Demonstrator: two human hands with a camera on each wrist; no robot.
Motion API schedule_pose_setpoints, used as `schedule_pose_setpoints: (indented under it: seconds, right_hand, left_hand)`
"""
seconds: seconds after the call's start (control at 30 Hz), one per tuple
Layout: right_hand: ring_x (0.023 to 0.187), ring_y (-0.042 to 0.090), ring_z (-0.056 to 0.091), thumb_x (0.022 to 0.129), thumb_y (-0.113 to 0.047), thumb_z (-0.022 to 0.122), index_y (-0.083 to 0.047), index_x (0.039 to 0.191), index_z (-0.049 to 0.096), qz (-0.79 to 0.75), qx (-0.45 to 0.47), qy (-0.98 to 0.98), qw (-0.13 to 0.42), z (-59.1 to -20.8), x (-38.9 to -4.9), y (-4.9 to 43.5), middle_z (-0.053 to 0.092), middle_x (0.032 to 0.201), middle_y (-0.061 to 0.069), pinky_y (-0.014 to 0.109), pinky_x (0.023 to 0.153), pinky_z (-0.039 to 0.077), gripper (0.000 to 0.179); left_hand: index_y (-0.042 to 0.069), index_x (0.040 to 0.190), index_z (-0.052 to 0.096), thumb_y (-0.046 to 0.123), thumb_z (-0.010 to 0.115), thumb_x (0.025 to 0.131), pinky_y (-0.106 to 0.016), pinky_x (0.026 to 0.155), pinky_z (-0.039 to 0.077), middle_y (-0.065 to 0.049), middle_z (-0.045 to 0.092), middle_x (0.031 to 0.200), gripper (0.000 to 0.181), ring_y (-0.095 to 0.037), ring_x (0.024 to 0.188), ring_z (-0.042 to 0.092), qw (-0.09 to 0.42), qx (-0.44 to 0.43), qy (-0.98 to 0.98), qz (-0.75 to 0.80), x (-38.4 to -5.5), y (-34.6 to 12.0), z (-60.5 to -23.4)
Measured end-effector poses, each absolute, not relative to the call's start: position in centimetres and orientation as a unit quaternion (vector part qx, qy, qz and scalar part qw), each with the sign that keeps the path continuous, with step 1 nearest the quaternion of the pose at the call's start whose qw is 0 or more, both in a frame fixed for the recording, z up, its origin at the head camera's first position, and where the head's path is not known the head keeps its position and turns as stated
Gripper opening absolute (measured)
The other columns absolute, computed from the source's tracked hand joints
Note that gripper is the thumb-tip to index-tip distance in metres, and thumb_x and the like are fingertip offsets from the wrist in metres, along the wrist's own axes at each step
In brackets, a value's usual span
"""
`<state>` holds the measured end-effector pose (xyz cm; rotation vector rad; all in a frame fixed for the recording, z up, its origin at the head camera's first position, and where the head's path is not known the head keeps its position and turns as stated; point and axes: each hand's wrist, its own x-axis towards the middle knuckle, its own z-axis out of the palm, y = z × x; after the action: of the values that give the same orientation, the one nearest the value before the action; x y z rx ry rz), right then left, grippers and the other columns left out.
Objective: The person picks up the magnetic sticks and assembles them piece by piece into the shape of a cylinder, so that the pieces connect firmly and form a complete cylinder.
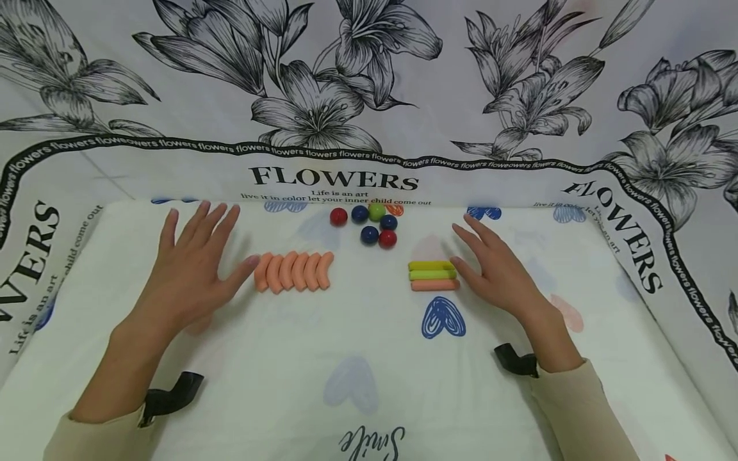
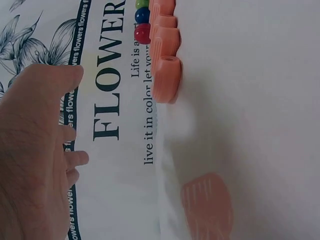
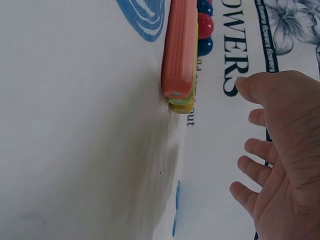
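Observation:
My left hand is spread with straight fingers over the left side of the cloth, holding nothing. Its thumb tip overlaps the left end of a row of several curved orange pieces in the head view. In the left wrist view the same curved pieces lie apart from the thumb. My right hand, also holding nothing, has its fingers extended beside three short sticks, a yellow one, a green one and an orange one. The right wrist view shows the orange stick nearest, away from the fingers.
Several glossy balls, among them a red ball, a green ball and a blue ball, sit in a loose cluster behind the sticks. A white cloth with printed hearts covers the surface; a flower-printed cloth lies beyond.

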<state>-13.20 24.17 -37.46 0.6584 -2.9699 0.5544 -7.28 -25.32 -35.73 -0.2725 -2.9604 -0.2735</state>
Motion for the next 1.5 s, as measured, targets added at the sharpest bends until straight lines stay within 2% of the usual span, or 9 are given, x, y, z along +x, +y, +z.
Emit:
schedule_pose_setpoints:
  seconds: [0.27,0.47,0.6,0.73,0.83,1.03,1.27,1.37,1.5]
  right_hand:
    - [0.158,0.043,0.034,0.104,-0.032,0.066,-0.015,0.162,0.043,0.182,0.232,-0.955,0.041,-36.2,-13.3,23.6,0.030,0.175,0.013,0.067,0.123,0.033,0.065]
    - [0.161,0.038,0.032,0.105,-0.037,0.064,-0.021,0.164,0.041,0.192,0.245,-0.950,0.000,-35.3,-13.5,20.9,0.028,0.176,0.007,0.065,0.125,0.034,0.065]
    - [0.158,0.033,0.038,0.105,-0.038,0.064,-0.022,0.163,0.042,0.213,0.250,-0.944,-0.023,-34.5,-13.8,18.7,0.036,0.173,0.005,0.059,0.123,0.040,0.064]
    - [0.153,0.032,0.048,0.106,-0.037,0.064,-0.023,0.163,0.042,0.241,0.256,-0.936,-0.033,-34.0,-14.3,16.7,0.047,0.166,0.006,0.056,0.120,0.045,0.063]
    - [0.153,0.031,0.047,0.106,-0.038,0.063,-0.025,0.164,0.040,0.260,0.267,-0.927,-0.046,-33.9,-14.8,15.1,0.048,0.166,0.006,0.056,0.121,0.043,0.063]
    - [0.155,0.027,0.044,0.106,-0.040,0.063,-0.024,0.164,0.040,0.267,0.278,-0.921,-0.056,-34.4,-16.1,12.2,0.046,0.166,0.006,0.050,0.127,0.037,0.063]
    - [0.141,0.027,0.056,0.105,-0.028,0.066,-0.010,0.153,0.055,0.262,0.286,-0.920,-0.053,-35.5,-16.4,9.6,0.055,0.155,0.010,0.044,0.122,0.044,0.053]
    - [0.139,0.027,0.058,0.106,-0.027,0.066,-0.012,0.152,0.057,0.240,0.291,-0.925,-0.049,-36.2,-16.4,9.2,0.057,0.153,0.009,0.044,0.120,0.046,0.050]
    - [0.143,0.027,0.057,0.104,-0.026,0.068,-0.010,0.149,0.059,0.209,0.298,-0.931,-0.033,-36.9,-16.6,8.9,0.059,0.152,0.010,0.043,0.123,0.043,0.048]
  left_hand:
    - [0.017,0.171,0.012,0.060,0.043,0.106,-0.060,0.132,-0.014,-0.014,0.004,0.179,0.084,-0.035,0.168,-0.002,0.068,-0.097,-0.987,-0.104,-6.8,-24.3,-35.8]
    - [0.009,0.162,0.042,0.051,0.059,0.100,-0.064,0.131,0.013,-0.019,0.038,0.170,0.076,-0.039,0.161,0.030,0.095,-0.140,-0.979,-0.117,-7.0,-21.8,-36.0]
    - [0.007,0.142,0.065,0.041,0.067,0.098,-0.062,0.113,0.040,-0.017,0.064,0.145,0.056,-0.039,0.136,0.058,0.112,-0.168,-0.969,-0.139,-7.4,-19.7,-36.1]
    - [0.006,0.131,0.073,0.033,0.068,0.099,-0.056,0.098,0.051,-0.014,0.073,0.125,0.042,-0.037,0.113,0.069,0.108,-0.179,-0.964,-0.164,-8.4,-18.1,-35.8]
    - [0.004,0.129,0.074,0.032,0.067,0.100,-0.054,0.094,0.056,-0.014,0.074,0.120,0.040,-0.036,0.108,0.071,0.076,-0.173,-0.967,-0.173,-9.0,-17.3,-35.5]
    - [0.006,0.112,0.079,0.038,0.060,0.103,-0.051,0.085,0.059,-0.012,0.075,0.110,0.038,-0.030,0.102,0.071,-0.009,-0.153,-0.973,-0.175,-10.0,-15.5,-34.9]
    - [0.004,0.128,0.073,0.035,0.060,0.102,-0.047,0.073,0.060,-0.013,0.067,0.112,0.042,-0.024,0.074,0.065,-0.006,-0.144,-0.974,-0.175,-10.9,-14.2,-35.4]
    - [0.006,0.105,0.074,0.034,0.060,0.102,-0.042,0.062,0.054,-0.011,0.064,0.098,0.032,-0.023,0.065,0.058,-0.007,-0.141,-0.976,-0.164,-10.7,-13.9,-35.8]
    - [0.012,0.078,0.059,0.034,0.062,0.101,-0.036,0.051,0.040,-0.008,0.055,0.083,0.031,-0.023,0.055,0.049,-0.001,-0.142,-0.978,-0.152,-10.5,-13.4,-36.0]
